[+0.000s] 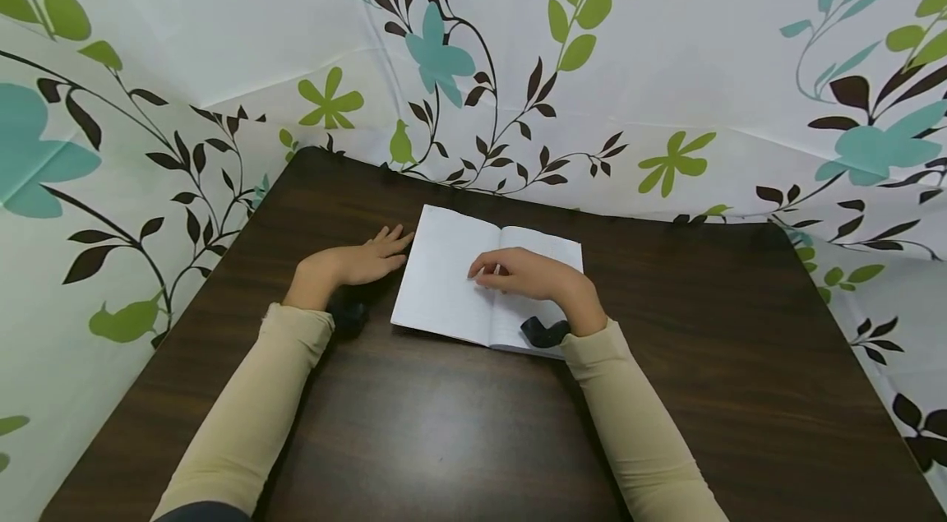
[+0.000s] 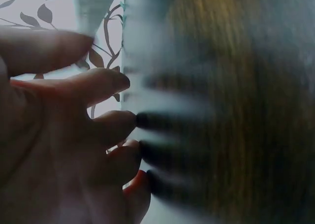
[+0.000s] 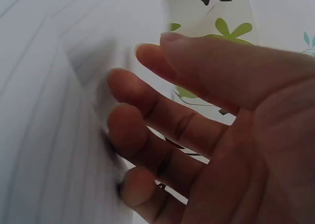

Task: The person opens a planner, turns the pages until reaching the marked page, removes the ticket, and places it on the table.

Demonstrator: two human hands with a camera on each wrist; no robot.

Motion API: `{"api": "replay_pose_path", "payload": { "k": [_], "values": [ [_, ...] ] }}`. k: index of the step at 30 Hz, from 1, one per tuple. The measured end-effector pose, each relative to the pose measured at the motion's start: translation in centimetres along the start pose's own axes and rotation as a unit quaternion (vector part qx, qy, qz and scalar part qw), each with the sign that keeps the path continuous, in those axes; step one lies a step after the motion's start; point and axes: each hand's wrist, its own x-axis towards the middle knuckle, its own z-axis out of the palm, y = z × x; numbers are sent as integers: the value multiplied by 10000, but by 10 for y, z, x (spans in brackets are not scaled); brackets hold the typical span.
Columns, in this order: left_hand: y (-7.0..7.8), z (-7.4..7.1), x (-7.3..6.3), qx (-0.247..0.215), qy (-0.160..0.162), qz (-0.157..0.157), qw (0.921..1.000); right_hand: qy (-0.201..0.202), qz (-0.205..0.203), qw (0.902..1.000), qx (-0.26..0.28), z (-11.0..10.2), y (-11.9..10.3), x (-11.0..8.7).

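Observation:
An open notebook (image 1: 444, 284) with ruled white pages lies on the dark wooden table, its fold running between two spread pages. Beside its left edge is my left hand (image 1: 362, 261), palm down with fingers extended toward the page edge. The left wrist view shows those fingers (image 2: 115, 128) slightly spread, with nothing held. Over the middle of the notebook, near the fold, is my right hand (image 1: 525, 274), its fingers loosely bent. In the right wrist view, the fingertips (image 3: 129, 128) are right at the lined paper, and the thumb lies close to the index finger with no page between them.
The dark wooden table (image 1: 710, 358) extends around the notebook on all sides. A white cloth (image 1: 740, 53) printed with leaves and flowers hangs behind and at both sides of it. Black straps (image 1: 543, 333) sit at the wrists, below beige sleeves (image 1: 636, 415).

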Motion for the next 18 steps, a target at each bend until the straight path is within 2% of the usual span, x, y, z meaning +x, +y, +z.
{"api": "replay_pose_path", "payload": {
  "k": [10,14,18],
  "values": [
    [4,-2,1,-368,106,12,9993,-170,200,9997,16,2,2,1],
    [6,1,0,-238,128,-167,9995,-282,252,9992,-131,3,2,3],
    [7,4,2,24,109,-167,9998,-315,273,9990,-149,3,3,4]
  ]
}}
